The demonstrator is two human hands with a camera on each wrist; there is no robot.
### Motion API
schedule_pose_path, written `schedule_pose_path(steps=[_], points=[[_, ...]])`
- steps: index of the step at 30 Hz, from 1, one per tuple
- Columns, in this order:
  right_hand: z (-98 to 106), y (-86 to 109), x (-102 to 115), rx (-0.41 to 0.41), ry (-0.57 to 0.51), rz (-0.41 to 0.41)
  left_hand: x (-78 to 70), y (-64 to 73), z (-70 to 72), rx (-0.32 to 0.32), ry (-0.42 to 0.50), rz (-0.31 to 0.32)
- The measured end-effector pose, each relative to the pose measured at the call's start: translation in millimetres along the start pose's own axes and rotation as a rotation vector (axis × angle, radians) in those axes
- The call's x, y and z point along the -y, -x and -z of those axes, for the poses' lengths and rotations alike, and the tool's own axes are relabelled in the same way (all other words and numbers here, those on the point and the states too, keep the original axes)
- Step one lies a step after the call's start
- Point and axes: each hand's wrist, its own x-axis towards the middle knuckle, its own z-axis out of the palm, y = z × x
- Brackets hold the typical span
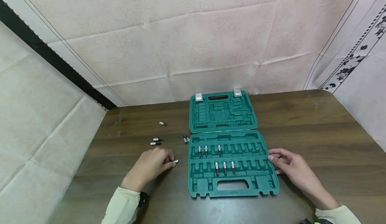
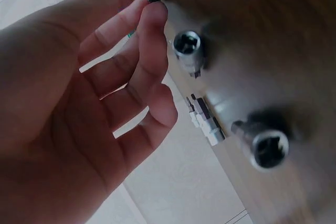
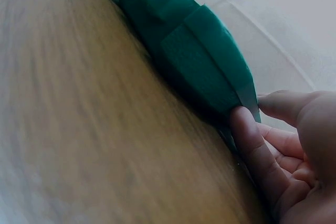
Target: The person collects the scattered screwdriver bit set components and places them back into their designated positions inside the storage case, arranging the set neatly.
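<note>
My left hand [image 1: 155,165] pinches a small silver bit socket [image 1: 176,161] between thumb and forefinger, left of the case. In the left wrist view, only the dark tip of that bit socket shows at the fingertips. An unfolded green plastic tool case [image 1: 208,192] lies on the table, with several bit sockets standing in slots of its lower half. My right hand [image 1: 291,165] grips the right edge of this case, thumb on the rim and fingers against the side wall [image 3: 205,61].
Loose bit sockets lie on the wooden table [image 1: 126,157]: a single one [image 1: 162,123] at the back, a pair [image 1: 155,143] beyond my left hand, and others [image 1: 185,139] against the case's left side. The raised lid [image 1: 223,127] stands near the cloth-covered wall [image 1: 193,50].
</note>
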Motion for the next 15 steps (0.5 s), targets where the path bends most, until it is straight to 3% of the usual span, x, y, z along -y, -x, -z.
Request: schedule_pose_path(steps=[11, 15], points=[[-0.1, -0.6, 1.2, 0.003, -0.011, -0.009, -2.2, -0.1, 3.0, 0.087, 0.193, -0.03], [0.0, -0.4, 0.7, 0.008, -0.008, -0.023, -1.9, -0.5, 3.9, 0.076, 0.2, -0.06]])
